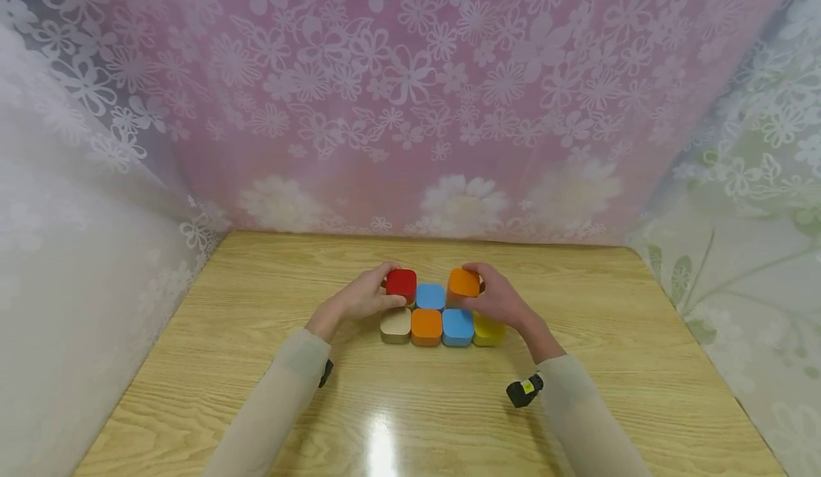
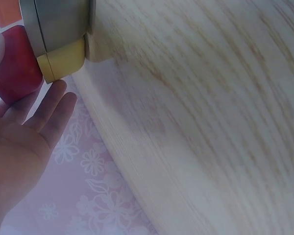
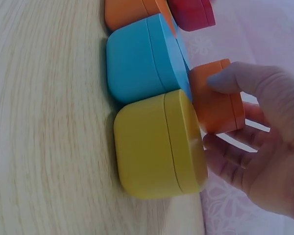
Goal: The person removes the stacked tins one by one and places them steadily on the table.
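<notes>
My left hand [image 1: 362, 295] grips a red rounded box [image 1: 401, 283], thumb on the near side and fingers on the far side. In the left wrist view, this red box [image 2: 18, 66] sits above a pale yellow box [image 2: 63, 61], level with or higher than its top. My right hand [image 1: 503, 295] pinches an orange box [image 1: 464, 282] between thumb and fingers, behind the yellow box [image 1: 489, 330]. The right wrist view has the held orange box [image 3: 215, 98] raised above the table behind the front row. Between the two held boxes stands a blue box [image 1: 430, 296].
The front row, left to right, has a beige box [image 1: 395, 326], an orange box [image 1: 426, 327], another blue box [image 1: 458, 327] and the yellow one, side by side. They stand on a wood-grain table [image 1: 256, 391]. Flowered curtains [image 1: 410, 106] hang behind and at both sides.
</notes>
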